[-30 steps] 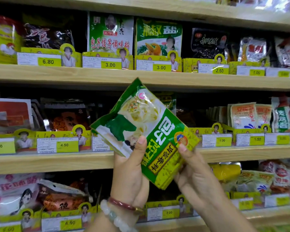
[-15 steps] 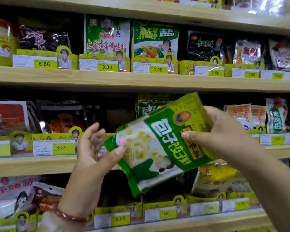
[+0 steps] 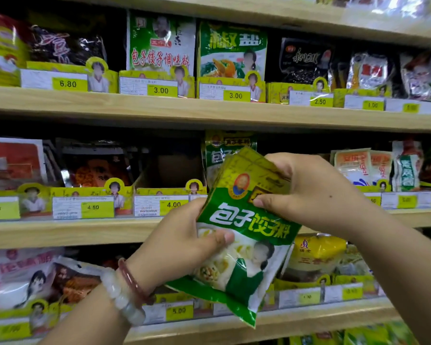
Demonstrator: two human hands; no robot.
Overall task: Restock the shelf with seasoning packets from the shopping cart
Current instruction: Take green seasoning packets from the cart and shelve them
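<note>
Packet: the green seasoning packet (image 3: 244,235) was held upright in front of the middle shelf (image 3: 85,232), not yet on it.
Left hand: the left hand (image 3: 184,242) gripped the packet's lower half, thumb across its front.
Right hand: the right hand (image 3: 309,192) pinched its top, at 1 o'clock from the left.
Slot: a matching packet (image 3: 222,150) stood behind, at 12 o'clock.
Progress: seemingly mid-restock; this packet remained to be shelved, and the cart was out of view.
</note>
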